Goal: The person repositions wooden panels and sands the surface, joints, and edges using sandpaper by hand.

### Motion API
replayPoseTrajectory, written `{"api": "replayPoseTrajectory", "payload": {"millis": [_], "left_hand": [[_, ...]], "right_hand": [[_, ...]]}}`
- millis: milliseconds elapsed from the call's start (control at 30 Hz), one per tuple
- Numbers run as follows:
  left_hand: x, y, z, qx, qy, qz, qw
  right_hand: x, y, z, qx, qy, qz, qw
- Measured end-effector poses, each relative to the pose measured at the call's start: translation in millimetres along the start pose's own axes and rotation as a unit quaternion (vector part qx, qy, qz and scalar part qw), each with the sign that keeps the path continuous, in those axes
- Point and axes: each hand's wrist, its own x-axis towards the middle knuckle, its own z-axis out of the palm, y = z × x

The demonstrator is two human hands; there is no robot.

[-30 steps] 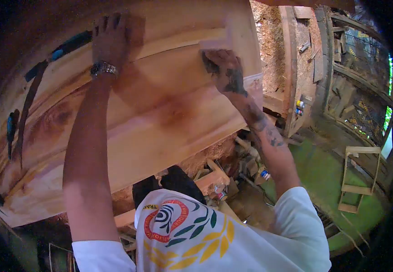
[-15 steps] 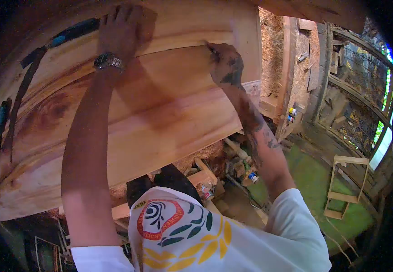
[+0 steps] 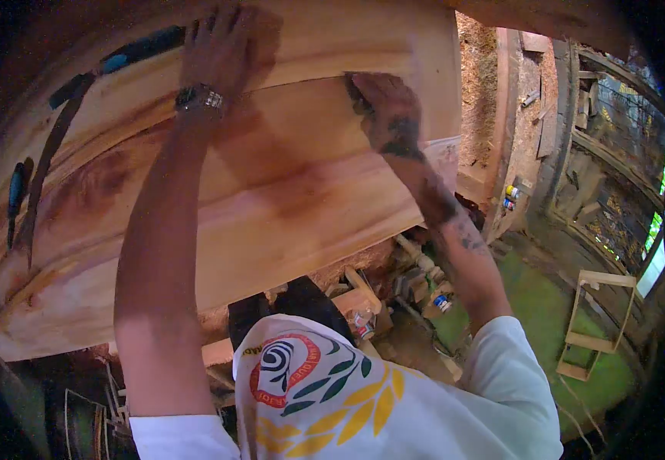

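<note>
A broad wooden panel [image 3: 309, 184] with reddish grain fills the view in front of me, a thin dark seam running across it. My left hand [image 3: 214, 54], with a metal watch at the wrist, lies flat on the panel near its far side, fingers spread. My right hand [image 3: 388, 107] is closed at the right end of the seam, its fingertips down on the wood. Whatever it may hold is hidden by the fingers. Beside my left hand lies a tool with a black-and-blue handle [image 3: 145, 48]. A slimmer blue-handled tool [image 3: 17, 188] is farther left.
Wood offcuts [image 3: 359, 295] and small cans [image 3: 441, 303] lie below the panel's near edge. Wood shavings [image 3: 476, 92] cover the area to the right. A small wooden frame [image 3: 570, 337] stands on the green floor [image 3: 524, 299] near a slatted wall.
The view has shifted slightly, so most things appear a little farther right. My right hand has turned a little and lies lower against the panel. My left hand stays flat in place.
</note>
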Motion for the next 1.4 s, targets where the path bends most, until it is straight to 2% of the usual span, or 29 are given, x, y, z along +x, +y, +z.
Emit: {"api": "replayPoseTrajectory", "payload": {"millis": [100, 200, 300, 400, 433, 467, 567, 633, 700, 800, 867, 900, 967, 1000, 1033, 1100, 1133, 1200, 1300, 1400], "left_hand": [[2.3, 1.2, -1.8, 0.023, -0.003, -0.001, 1.000], [6.9, 6.3, -7.1, 0.034, -0.004, 0.004, 0.999], [8.3, 6.4, -12.3, 0.042, -0.014, 0.003, 0.999], [9.0, -3.1, -0.8, 0.001, -0.050, -0.004, 0.999], [7.4, -6.1, 6.6, -0.022, -0.069, -0.008, 0.997], [9.2, -3.4, 5.9, 0.011, -0.060, -0.007, 0.998], [8.8, 5.6, -3.4, 0.075, -0.051, -0.013, 0.996], [7.9, 8.8, -11.7, 0.078, -0.062, -0.012, 0.995], [9.0, 8.1, -15.6, 0.085, -0.069, -0.011, 0.994], [2.2, -12.5, 9.0, 0.126, -0.030, 0.032, 0.991], [4.1, -29.5, 23.0, 0.129, -0.072, 0.030, 0.989], [13.6, -37.3, 21.4, 0.114, -0.135, 0.008, 0.984], [13.6, -31.7, 20.3, 0.106, -0.141, 0.002, 0.984], [8.9, -19.8, 13.6, 0.114, -0.082, 0.016, 0.990], [5.8, -13.8, 10.1, 0.122, -0.024, 0.030, 0.992], [4.7, -16.5, 12.5, 0.086, 0.012, 0.039, 0.995], [4.2, -17.8, 13.5, 0.068, 0.029, 0.044, 0.996], [3.4, -17.9, 14.7, 0.064, 0.035, 0.043, 0.996], [0.9, -20.9, 19.4, 0.085, 0.029, 0.037, 0.995], [5.2, -24.9, 28.8, 0.138, -0.015, 0.043, 0.989]], "right_hand": [[-16.1, -11.4, 16.3, 0.029, 0.065, 0.027, 0.997], [-20.6, -11.7, 16.9, 0.052, 0.063, 0.062, 0.995], [-16.5, -16.5, 2.7, 0.086, 0.077, 0.053, 0.992], [-26.3, -30.2, -32.1, 0.025, -0.067, 0.081, 0.994], [-43.1, -37.6, -39.5, 0.056, -0.059, 0.075, 0.994], [-64.3, -47.5, -47.2, 0.089, -0.054, 0.071, 0.992], [-119.5, -67.4, -93.9, 0.092, -0.060, 0.159, 0.981], [-181.5, -43.5, -102.7, 0.069, -0.023, 0.207, 0.976], [-241.5, -7.9, -99.9, 0.114, 0.018, 0.400, 0.909], [-294.5, 58.2, -96.8, 0.012, 0.042, 0.379, 0.924], [-289.5, 72.4, -103.3, 0.037, -0.015, 0.416, 0.909], [-282.6, 74.5, -106.1, 0.046, -0.038, 0.432, 0.900], [-242.6, 62.1, -112.2, 0.053, -0.065, 0.456, 0.886], [-237.0, 60.4, -110.3, 0.042, -0.044, 0.388, 0.919], [-237.7, 60.8, -103.8, 0.040, -0.045, 0.395, 0.917], [-241.9, 62.0, -89.8, 0.039, -0.048, 0.407, 0.912], [-243.4, 61.5, -85.8, 0.015, -0.043, 0.382, 0.923], [-244.9, 61.6, -77.9, -0.031, -0.032, 0.332, 0.942], [-260.6, 72.4, -69.1, -0.067, -0.080, 0.358, 0.928], [-269.9, 83.7, -69.3, -0.032, -0.070, 0.333, 0.940]]}}
